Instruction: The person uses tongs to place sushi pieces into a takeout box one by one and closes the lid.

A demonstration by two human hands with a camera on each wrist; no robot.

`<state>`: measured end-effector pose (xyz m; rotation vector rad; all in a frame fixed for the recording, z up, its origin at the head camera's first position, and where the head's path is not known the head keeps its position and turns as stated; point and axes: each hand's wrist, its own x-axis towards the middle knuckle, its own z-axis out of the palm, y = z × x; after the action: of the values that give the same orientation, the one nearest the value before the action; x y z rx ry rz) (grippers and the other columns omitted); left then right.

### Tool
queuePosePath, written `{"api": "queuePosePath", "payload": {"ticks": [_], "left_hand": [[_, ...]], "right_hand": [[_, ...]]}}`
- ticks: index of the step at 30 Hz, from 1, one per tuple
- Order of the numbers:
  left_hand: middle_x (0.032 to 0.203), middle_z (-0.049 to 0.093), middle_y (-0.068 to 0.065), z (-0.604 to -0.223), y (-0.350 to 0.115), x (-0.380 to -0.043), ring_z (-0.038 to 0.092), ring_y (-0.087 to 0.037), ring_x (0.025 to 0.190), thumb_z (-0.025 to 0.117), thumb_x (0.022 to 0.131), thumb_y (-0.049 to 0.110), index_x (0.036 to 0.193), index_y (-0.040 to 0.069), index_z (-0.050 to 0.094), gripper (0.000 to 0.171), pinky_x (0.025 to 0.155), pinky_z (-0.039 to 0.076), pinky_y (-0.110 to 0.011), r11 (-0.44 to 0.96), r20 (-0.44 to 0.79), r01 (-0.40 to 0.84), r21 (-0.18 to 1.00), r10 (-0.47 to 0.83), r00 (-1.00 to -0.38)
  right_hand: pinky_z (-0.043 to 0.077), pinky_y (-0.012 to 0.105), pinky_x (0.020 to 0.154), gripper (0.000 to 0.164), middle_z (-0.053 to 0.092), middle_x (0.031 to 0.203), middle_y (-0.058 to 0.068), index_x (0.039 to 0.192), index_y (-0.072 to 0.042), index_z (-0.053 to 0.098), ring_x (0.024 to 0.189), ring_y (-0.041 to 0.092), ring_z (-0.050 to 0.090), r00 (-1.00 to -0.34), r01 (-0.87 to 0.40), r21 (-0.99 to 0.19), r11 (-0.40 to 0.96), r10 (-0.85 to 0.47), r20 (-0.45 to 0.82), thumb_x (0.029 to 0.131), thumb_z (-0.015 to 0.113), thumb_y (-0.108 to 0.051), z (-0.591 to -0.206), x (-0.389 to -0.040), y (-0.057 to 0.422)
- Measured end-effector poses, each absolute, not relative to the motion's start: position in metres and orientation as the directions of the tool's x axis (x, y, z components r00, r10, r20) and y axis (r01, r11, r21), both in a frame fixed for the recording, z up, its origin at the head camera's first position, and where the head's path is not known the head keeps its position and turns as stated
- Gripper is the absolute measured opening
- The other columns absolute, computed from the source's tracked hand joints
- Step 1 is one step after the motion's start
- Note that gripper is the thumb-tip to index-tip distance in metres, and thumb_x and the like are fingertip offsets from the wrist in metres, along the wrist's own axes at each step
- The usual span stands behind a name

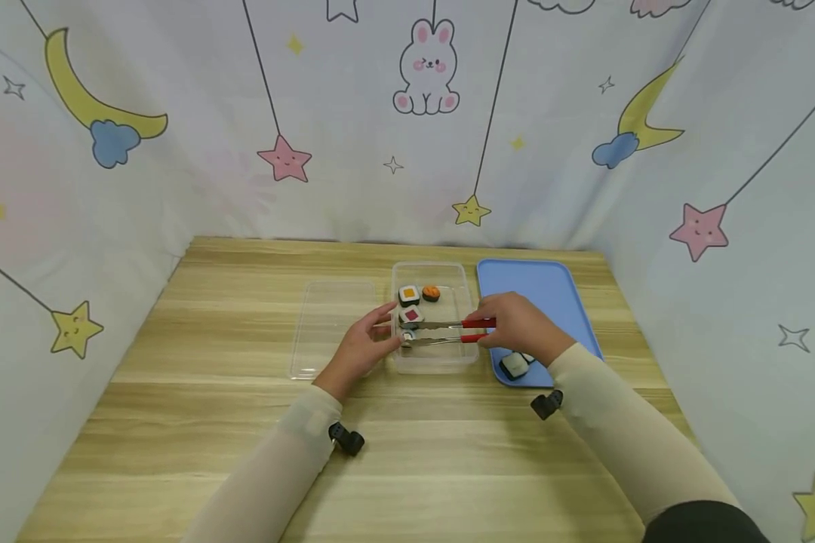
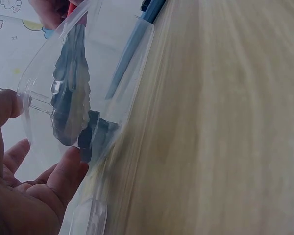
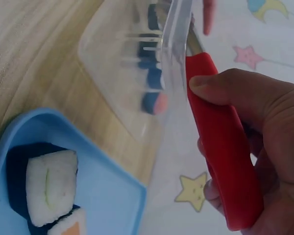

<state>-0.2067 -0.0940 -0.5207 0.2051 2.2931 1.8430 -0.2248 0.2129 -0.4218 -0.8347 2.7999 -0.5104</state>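
Observation:
A clear plastic box stands mid-table with several sushi pieces inside: an orange-centred roll, a roe-topped piece, a red-centred roll and a partly hidden piece. My right hand grips metal tongs by their red handles. The tongs' tips reach into the box, one on either side of the partly hidden piece; whether they squeeze it, I cannot tell. Against the box's left wall, my left hand rests with fingers and thumb spread, as the left wrist view also shows.
Right of the box lies a blue tray, bearing a white-topped sushi piece with another beside it. A clear flat lid lies left of the box. Behind the wooden table hangs a patterned curtain.

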Motion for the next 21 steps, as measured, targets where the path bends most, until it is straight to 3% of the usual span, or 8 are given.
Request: {"api": "queuePosePath", "payload": {"ticks": [7, 13, 21], "left_hand": [[0.151, 0.052, -0.017, -0.522, -0.094, -0.208, 0.057, -0.035, 0.134, 0.079, 0.094, 0.017, 0.158, 0.021, 0.046, 0.072, 0.109, 0.047, -0.053, 0.231, -0.049, 0.005, 0.973, 0.227, -0.973], [0.153, 0.051, -0.018, -0.518, -0.093, -0.206, 0.056, -0.036, 0.135, 0.078, 0.095, 0.018, 0.158, 0.021, 0.046, 0.07, 0.11, 0.046, -0.053, 0.24, -0.061, -0.005, 0.971, 0.227, -0.972], [0.151, 0.053, -0.018, -0.518, -0.093, -0.206, 0.057, -0.035, 0.135, 0.077, 0.095, 0.014, 0.157, 0.021, 0.048, 0.069, 0.111, 0.045, -0.053, 0.229, -0.058, -0.004, 0.973, 0.228, -0.972]], "right_hand": [[0.054, 0.034, 0.071, 0.041, 0.068, 0.099, -0.004, 0.122, -0.014, 0.079, 0.085, 0.016, 0.061, -0.832, -0.495, -0.373, 0.785, -0.552, -0.057, 0.082, 0.087, -0.018, -0.416, -0.221, 0.217], [0.051, 0.034, 0.069, 0.048, 0.066, 0.098, -0.006, 0.126, -0.014, 0.077, 0.081, 0.018, 0.058, -0.895, -0.419, -0.388, 0.821, -0.446, 0.023, 0.081, 0.09, -0.022, -0.407, -0.209, 0.264], [0.053, 0.038, 0.071, 0.051, 0.069, 0.108, 0.012, 0.13, -0.005, 0.073, 0.091, 0.028, 0.062, -0.968, -0.222, -0.385, 0.896, -0.248, -0.019, 0.084, 0.088, -0.022, -0.406, -0.177, 0.356]]}}
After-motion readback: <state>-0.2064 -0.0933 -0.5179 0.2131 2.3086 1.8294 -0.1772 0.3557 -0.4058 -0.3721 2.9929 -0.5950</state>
